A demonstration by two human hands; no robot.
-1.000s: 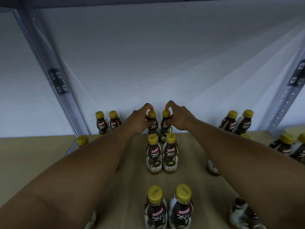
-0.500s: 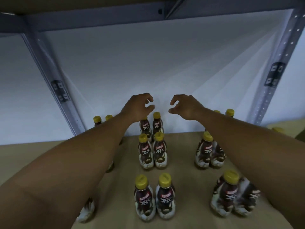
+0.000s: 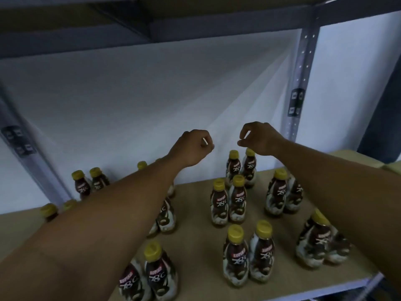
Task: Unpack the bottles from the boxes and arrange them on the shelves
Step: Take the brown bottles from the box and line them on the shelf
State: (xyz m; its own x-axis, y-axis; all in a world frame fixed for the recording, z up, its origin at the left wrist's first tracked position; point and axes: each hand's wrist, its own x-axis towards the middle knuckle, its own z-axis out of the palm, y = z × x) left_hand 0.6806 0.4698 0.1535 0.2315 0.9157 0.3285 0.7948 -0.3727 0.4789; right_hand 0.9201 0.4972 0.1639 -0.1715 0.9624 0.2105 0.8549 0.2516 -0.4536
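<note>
Head view. Both hands hovered over the back of the wooden shelf board (image 3: pixel 195 216) and held nothing. The left hand (image 3: pixel 192 146) had its fingers curled into the palm. The right hand (image 3: pixel 260 137) had thumb and forefinger bent toward each other, with a small gap between them and clear of the caps.

Kopiko 78°C bottles (image 3: pixel 236 253) stood in pairs across the board. The rear pair (image 3: pixel 233 168) sat just below the right hand, near the white back wall (image 3: pixel 152 101).

Judgement: rear pair set, next two to be fetched from the boxes (not in view). Raise both hands straight up before drawing back. The left forearm crossed above the left-hand pairs, so a low sweep could topple them.

Orientation: every bottle upright, long axis vertical, yellow cap up. Readable labels faced the shelf front.
</note>
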